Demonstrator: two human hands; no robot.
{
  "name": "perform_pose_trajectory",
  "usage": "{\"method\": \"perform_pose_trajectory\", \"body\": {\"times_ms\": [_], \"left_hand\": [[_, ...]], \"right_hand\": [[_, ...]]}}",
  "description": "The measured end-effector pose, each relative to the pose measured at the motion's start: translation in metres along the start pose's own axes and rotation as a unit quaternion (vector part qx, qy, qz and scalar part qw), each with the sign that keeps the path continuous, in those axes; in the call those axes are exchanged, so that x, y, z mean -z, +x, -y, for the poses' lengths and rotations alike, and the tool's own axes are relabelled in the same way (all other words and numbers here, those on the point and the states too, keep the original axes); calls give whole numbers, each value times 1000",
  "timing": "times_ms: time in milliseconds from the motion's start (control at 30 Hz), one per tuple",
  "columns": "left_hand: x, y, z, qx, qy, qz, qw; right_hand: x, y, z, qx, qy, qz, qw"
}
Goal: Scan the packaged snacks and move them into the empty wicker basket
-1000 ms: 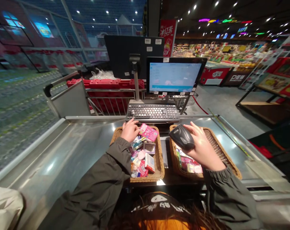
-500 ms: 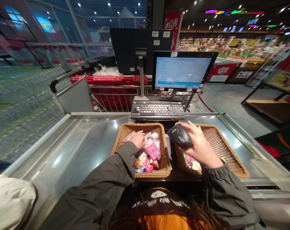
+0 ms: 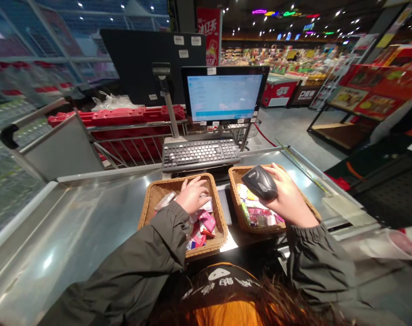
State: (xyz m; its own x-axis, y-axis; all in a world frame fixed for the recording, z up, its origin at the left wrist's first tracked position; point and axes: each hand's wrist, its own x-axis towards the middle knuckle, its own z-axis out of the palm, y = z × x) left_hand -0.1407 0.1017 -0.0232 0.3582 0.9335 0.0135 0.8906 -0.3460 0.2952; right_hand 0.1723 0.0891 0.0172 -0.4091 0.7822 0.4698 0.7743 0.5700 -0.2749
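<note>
My left hand (image 3: 193, 195) hovers over the left wicker basket (image 3: 145, 213), palm down with its fingers spread and nothing gripped. Beneath it lie small colourful packets, among them a pink box (image 3: 206, 220) and a clear-wrapped item (image 3: 165, 199). My right hand (image 3: 289, 197) is wrapped round a black handheld barcode scanner (image 3: 260, 182), held above the right wicker basket (image 3: 233, 199). In that basket are several packages, pink, yellow and green ones among them (image 3: 260, 216). The scanner and my right hand hide part of its contents.
A black keyboard (image 3: 201, 153) stands behind the baskets, below a lit monitor (image 3: 224, 97). A second, dark screen (image 3: 147, 63) is seen from behind. The metal counter (image 3: 100, 213) stretches to both sides. A shopping cart (image 3: 131, 149) stands beyond it.
My view has swung to the right. My left hand's fingers have lifted and spread above the left basket. The right basket's packages show more now; the scanner stays in my right hand.
</note>
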Motion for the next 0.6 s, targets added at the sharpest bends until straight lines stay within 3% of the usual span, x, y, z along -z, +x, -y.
{"method": "perform_pose_trajectory", "body": {"times_ms": [167,333,600], "left_hand": [[-13,31,-42,-89,-14,16,996],[-34,65,-70,-170,12,41,984],[-73,136,-104,-345,77,143,925]], "right_hand": [[20,-16,-26,-59,-28,-28,997],[34,-33,-46,-91,-51,-33,994],[45,-45,-76,-116,-51,-28,992]]}}
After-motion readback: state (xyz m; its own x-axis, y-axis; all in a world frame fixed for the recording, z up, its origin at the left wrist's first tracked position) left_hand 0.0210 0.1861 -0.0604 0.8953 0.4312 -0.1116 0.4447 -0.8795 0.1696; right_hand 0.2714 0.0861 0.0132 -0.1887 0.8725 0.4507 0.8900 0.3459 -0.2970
